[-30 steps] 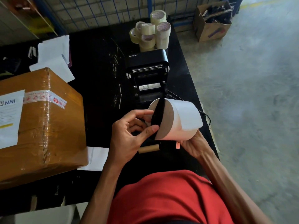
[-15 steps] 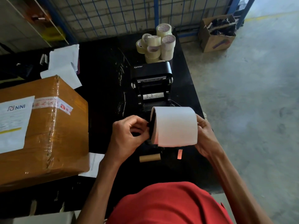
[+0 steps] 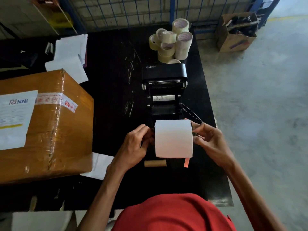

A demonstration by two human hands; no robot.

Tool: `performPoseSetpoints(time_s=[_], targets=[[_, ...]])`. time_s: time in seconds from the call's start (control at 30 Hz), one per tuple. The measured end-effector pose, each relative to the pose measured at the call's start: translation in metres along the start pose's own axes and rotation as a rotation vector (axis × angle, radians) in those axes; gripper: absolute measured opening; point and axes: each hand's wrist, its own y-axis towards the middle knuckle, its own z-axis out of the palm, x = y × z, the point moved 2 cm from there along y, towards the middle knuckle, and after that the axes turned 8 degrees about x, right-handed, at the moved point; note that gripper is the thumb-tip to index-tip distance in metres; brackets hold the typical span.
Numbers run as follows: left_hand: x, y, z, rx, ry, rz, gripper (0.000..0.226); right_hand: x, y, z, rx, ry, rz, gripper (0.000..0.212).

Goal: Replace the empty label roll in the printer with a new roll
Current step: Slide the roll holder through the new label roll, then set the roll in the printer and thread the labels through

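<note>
We hold wide white paper label roll just before open black printer: left hand, right hand clamped on its ends; empty brown cardboard core beneath.

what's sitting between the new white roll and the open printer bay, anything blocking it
Nothing visible blocks it. The white label roll, held at its ends by the left hand and right hand, sits just in front of the open black printer. The empty brown cardboard core lies behind it, nearer the person.
</note>
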Motion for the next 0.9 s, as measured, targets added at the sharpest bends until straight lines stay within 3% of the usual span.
performPoseSetpoints(time_s=[0.13,0.37,0.53,0.9], targets=[[0.018,0.026,0.003,-0.057,0.1,-0.038,0.003,-0.002,0.032,-0.01,-0.021,-0.241,-0.058,0.025],[0.06,0.086,0.018,-0.138,0.26,-0.123,0.012,-0.023,0.102,-0.028,-0.109,-0.547,-0.198,0.023],[0.089,0.118,0.025,-0.136,0.295,-0.19,0.023,-0.048,0.133,-0.033,-0.183,-0.677,-0.156,0.023],[0.125,0.127,0.04,-0.082,0.368,-0.257,0.018,-0.079,0.152,-0.03,-0.159,-0.767,-0.027,0.024]])
